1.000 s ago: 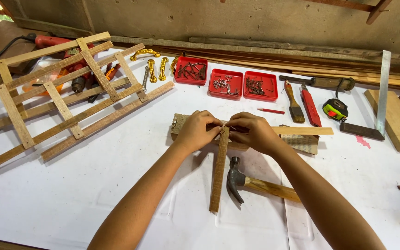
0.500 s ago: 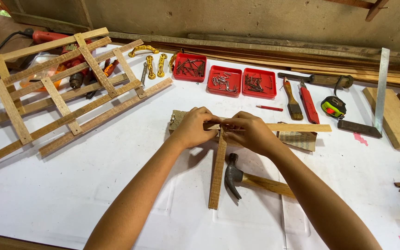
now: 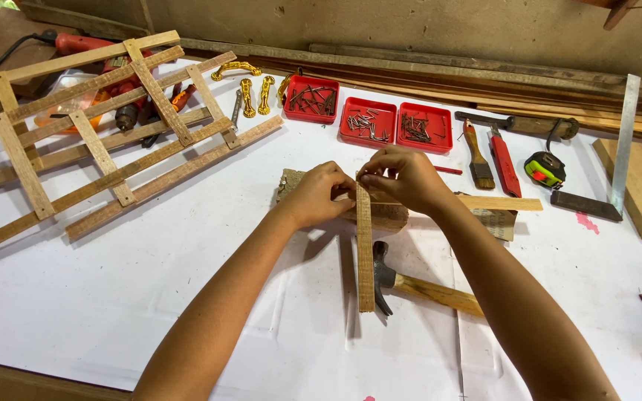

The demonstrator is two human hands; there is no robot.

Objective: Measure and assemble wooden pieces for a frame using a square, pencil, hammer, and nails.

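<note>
My left hand (image 3: 319, 194) and my right hand (image 3: 404, 178) meet over the far end of a thin wooden slat (image 3: 365, 256) that runs toward me. Both hands pinch at that end, where the slat crosses a second slat (image 3: 505, 203) lying sideways to the right. The crossing rests on a rough wooden block (image 3: 388, 215), mostly hidden under the hands. A claw hammer (image 3: 419, 287) with a wooden handle lies on the white table cover (image 3: 150, 297) just right of the near slat.
A wooden lattice frame (image 3: 105, 141) lies at the left over a red drill (image 3: 83, 44). Three red trays of nails (image 3: 369, 122) sit behind the hands, with gold handles (image 3: 250, 93), a chisel, a red cutter, a tape measure (image 3: 545, 169) and a steel square (image 3: 618, 160).
The hands and slats have stayed nearly in place; my fingers have shifted slightly at the crossing. The view has tilted a little.
</note>
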